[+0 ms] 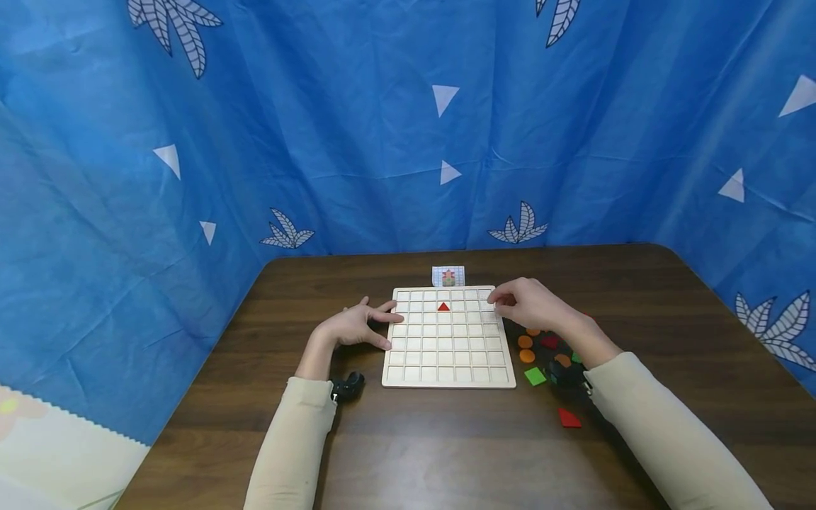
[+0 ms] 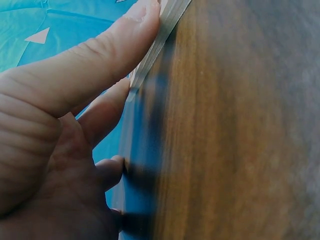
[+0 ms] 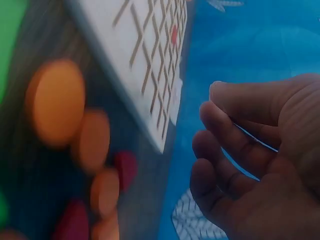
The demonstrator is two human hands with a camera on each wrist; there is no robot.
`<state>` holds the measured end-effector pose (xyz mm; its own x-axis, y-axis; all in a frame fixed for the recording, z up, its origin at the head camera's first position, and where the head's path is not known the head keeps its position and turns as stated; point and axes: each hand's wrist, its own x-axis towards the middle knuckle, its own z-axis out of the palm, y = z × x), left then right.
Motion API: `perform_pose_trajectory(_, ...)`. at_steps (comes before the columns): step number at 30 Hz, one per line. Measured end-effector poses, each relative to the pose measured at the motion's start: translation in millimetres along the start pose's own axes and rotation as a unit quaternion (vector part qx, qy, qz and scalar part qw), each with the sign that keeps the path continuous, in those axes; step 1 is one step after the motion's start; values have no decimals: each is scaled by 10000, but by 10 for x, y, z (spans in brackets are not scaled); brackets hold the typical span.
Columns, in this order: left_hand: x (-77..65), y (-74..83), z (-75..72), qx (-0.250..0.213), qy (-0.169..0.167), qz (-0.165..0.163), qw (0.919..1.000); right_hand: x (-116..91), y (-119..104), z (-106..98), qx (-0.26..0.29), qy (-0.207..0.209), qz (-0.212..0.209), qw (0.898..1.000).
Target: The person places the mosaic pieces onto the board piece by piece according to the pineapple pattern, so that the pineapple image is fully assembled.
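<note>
A pale gridded board (image 1: 446, 358) lies on the dark wooden table, with one red triangle (image 1: 443, 307) in a square of its second row from the top. My left hand (image 1: 350, 327) is at the board's left side, fingers spread; in the left wrist view its thumb (image 2: 105, 62) rests against the board's edge (image 2: 162, 37). Over the board's upper right corner hovers my right hand (image 1: 530, 304). In the right wrist view its fingers bend loosely, thumb tip close to the index fingertip, and nothing shows between them.
Right of the board lie several orange discs (image 1: 526, 356), a green square (image 1: 535, 376) and other red and green pieces, partly hidden under the right forearm. A red piece (image 1: 569, 418) lies nearer. A small printed card (image 1: 449, 276) is behind the board. A blue curtain (image 1: 382, 127) hangs beyond the table.
</note>
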<state>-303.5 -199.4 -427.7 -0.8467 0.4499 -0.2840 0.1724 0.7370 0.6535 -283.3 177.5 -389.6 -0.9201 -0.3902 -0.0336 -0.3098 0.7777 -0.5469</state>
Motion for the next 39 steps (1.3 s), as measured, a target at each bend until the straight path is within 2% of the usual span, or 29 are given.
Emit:
perform_pose_trajectory(10,-5,-7,-19,-78,59,-123,9999,-262,285,-268,-67,159,128,9998)
perform_pose_trajectory(21,13,-8,-20,-87,45,-120,9999,-652,499,-273,-236,200,-98,9995)
perform_pose_trajectory(25,18,-8,-28,-121,26,-122,9998,-834,544,-262,-119,-40,-309,9994)
perform_pose_trajectory(29,18,-18,-37,-111,3,-108,9999,-1005,584,-237,393,-451,-711,9957)
perform_pose_trajectory(33,20,-28,-43,-94,16,-121,9999,-1137,598,-179,793,-780,-1157,9870)
perform_pose_trajectory(39,39,-32,-26,-51,-26,-104,9999,-1308,623,-68,1284,-1262,-1732,9683)
